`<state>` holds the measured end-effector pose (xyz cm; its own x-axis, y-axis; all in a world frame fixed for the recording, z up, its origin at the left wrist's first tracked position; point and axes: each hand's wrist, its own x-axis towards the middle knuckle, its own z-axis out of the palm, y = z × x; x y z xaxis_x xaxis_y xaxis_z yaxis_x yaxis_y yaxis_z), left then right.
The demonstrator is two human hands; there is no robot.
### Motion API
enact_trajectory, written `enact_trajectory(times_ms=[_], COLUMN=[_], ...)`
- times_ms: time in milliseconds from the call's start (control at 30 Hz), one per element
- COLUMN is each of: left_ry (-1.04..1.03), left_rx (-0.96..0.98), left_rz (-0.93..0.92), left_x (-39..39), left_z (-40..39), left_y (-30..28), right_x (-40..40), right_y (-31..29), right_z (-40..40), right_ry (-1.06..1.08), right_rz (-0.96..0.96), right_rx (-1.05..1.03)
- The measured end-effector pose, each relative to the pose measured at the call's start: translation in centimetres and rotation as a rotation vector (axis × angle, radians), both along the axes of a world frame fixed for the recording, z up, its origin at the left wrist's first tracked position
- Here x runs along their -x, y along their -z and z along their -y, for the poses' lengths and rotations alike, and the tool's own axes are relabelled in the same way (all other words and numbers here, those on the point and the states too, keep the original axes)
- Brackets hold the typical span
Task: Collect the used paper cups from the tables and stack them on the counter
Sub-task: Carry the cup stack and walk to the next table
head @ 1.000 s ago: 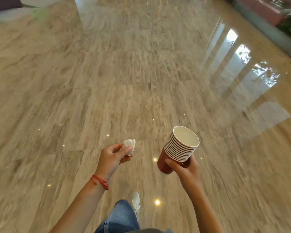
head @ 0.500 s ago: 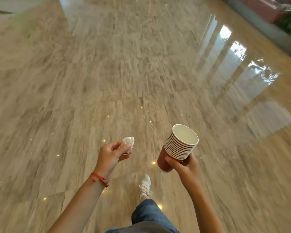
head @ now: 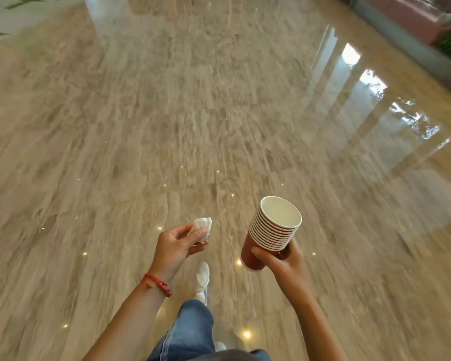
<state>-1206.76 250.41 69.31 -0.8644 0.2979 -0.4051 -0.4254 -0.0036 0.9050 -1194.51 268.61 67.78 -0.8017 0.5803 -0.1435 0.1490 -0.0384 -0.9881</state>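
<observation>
The scene is bright and warm, with strong window glare (head: 359,82) mirrored on the glossy marble floor (head: 115,142) at upper right and small pinpoint ceiling-light reflections (head: 246,334) scattered lower down. Motion blur streaks the floor outward toward the edges, where the wide lens bends lines. Only the centre stays fairly sharp.
</observation>
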Motion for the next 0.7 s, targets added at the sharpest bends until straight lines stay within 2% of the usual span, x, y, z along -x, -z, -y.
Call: enact_trajectory(times_ms=[400,700], left_ry=[0.155,0.263], left_rx=[0.014,0.027], left_rz=[-0.008,0.027], left_x=[25.2,37.8], left_z=[-13.3,-24.7], left_y=[0.0,0.4], right_x=[23.0,33.9], right_y=[0.3,0.4], right_z=[-11.8,-21.8], right_ry=[0.145,0.259], right_rz=[-0.021,-0.003], right_rx=[-0.009,-0.011])
